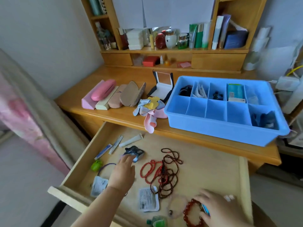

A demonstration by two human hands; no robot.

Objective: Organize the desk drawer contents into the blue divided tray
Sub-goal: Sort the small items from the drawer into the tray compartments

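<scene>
The blue divided tray (216, 126) stands on the desk at the right, with small items in its back row and a dark bundle in the front right compartment. Below it the wooden drawer (213, 169) is pulled out. My left hand (123, 172) reaches into the drawer, its fingertips touching a dark crumpled packet (135, 152). My right hand (216, 208) lies at the drawer's front right, fingers curled around a small blue-edged item (205, 210) beside a red bead bracelet (191, 212). Red and brown bead strings (164, 171) lie tangled in the middle.
In the drawer lie white tubes (131, 140), a green clip (96, 166), two printed sachets (148, 199) and a green bottle (158, 222). On the desk sit several glasses cases (113, 95), a heap of cloths (149, 108) and an open white box (162, 89). Shelves stand behind.
</scene>
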